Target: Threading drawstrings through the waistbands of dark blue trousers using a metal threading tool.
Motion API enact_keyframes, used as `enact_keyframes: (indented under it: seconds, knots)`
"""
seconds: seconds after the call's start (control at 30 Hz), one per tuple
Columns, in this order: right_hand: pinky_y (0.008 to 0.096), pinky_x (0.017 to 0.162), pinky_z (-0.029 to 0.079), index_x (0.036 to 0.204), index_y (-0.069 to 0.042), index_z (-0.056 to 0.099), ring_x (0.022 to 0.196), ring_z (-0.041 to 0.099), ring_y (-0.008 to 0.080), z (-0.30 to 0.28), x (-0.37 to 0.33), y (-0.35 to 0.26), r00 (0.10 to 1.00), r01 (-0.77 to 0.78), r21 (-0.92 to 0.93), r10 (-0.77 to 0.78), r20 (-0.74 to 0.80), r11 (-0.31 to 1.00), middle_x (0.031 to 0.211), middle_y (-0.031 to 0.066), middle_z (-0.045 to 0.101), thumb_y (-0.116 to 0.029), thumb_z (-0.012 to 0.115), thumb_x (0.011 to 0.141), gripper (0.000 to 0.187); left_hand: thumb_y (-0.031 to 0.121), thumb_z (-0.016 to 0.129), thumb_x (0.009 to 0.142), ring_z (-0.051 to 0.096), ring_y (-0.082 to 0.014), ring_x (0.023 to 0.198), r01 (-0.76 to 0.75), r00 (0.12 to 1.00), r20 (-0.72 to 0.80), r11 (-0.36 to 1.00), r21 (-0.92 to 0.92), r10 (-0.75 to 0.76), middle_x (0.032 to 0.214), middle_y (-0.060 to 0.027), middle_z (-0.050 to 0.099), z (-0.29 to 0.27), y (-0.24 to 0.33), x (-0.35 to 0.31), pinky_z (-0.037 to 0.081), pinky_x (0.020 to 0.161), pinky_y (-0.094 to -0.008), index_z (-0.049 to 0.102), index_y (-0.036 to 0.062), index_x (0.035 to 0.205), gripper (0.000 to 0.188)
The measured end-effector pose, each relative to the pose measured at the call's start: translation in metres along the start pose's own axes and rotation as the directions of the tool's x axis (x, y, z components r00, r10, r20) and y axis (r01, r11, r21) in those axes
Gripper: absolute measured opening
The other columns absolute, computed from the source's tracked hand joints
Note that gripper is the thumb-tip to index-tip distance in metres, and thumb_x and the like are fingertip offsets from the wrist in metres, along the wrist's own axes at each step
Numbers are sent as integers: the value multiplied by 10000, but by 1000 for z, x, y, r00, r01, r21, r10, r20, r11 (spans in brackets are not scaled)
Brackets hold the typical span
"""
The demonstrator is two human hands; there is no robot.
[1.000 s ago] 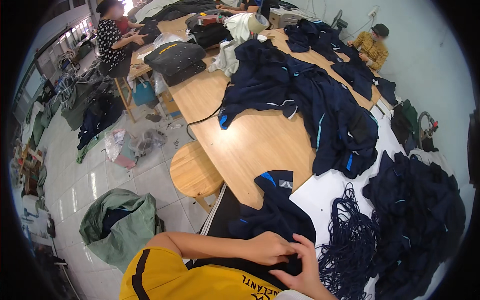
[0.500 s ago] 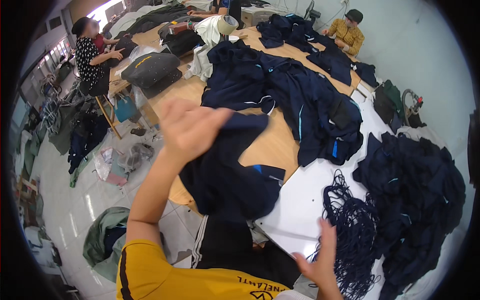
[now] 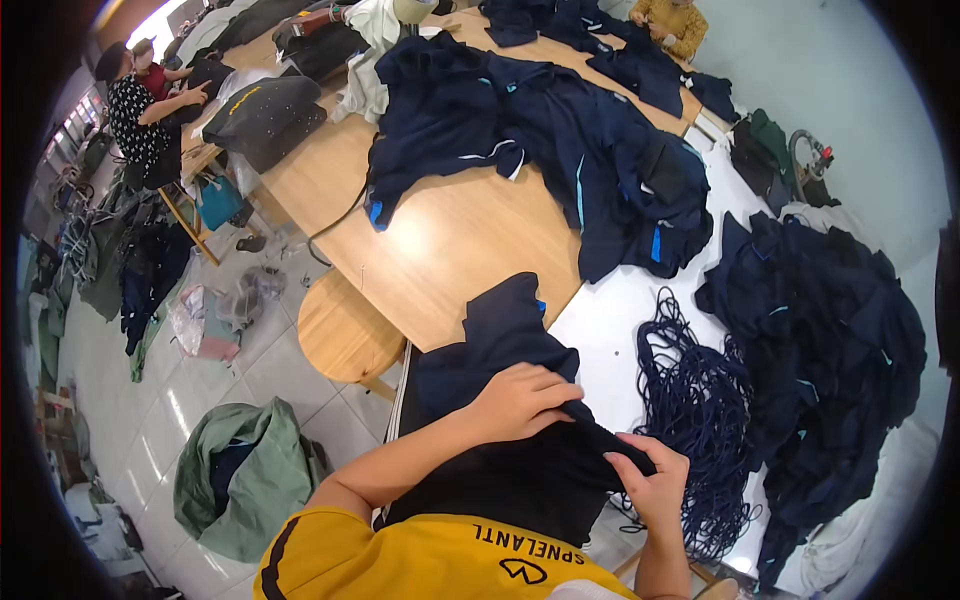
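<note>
The left grip [image 3: 527,402] is closed, its fingers bent over the rolled edge of a navy garment [image 3: 500,320]; the right grip [image 3: 652,478] pinches the same edge between thumb and fingers, so the cloth between them is drawn into a narrow, folded band. The garment is soft, matte knit; its far part lies flat on the worktop [image 3: 430,265], a small bright-blue patch at its side, and its near part drapes toward the lap.

The worktop is smooth pale wood, meeting a white panel [image 3: 602,345] along a slanting seam. Its left edge runs obliquely past a round wooden stool [image 3: 345,325]. A broad stretch of wood shows between the garment and a rumpled navy heap [image 3: 520,115] beyond. On the right the room is tighter: a strip of white separates the garment from tangled, stringy cords [image 3: 690,390], backed by a bulky dark pile [image 3: 830,330].
</note>
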State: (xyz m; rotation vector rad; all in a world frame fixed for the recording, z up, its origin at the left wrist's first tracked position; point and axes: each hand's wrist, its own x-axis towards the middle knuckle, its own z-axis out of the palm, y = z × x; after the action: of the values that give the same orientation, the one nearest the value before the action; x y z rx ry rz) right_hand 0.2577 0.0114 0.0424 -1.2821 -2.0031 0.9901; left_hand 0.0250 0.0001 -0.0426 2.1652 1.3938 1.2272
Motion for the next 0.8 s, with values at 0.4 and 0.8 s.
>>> enact_keyframes:
  seconds: [0.4, 0.8]
  knots:
    - [276, 672, 493, 622, 29, 443, 788, 617, 205, -11, 5, 13, 974, 227, 183, -221, -52, 957, 1006, 179, 647, 73, 605, 609, 169, 217, 682, 834, 646, -311, 823, 241, 882, 460, 936, -257, -101, 977, -107, 678, -29, 13, -22, 518, 701, -358, 675, 46, 1020, 253]
    - [262, 692, 468, 930, -53, 552, 821, 591, 186, 1, 7, -10, 972, 95, 287, -152, 181, 953, 853, 86, 548, -18, 696, 737, 244, 188, 745, 770, 655, -293, 726, 152, 942, 331, 951, -268, -57, 789, -122, 671, -6, 52, -34, 503, 624, -332, 677, 33, 841, 183]
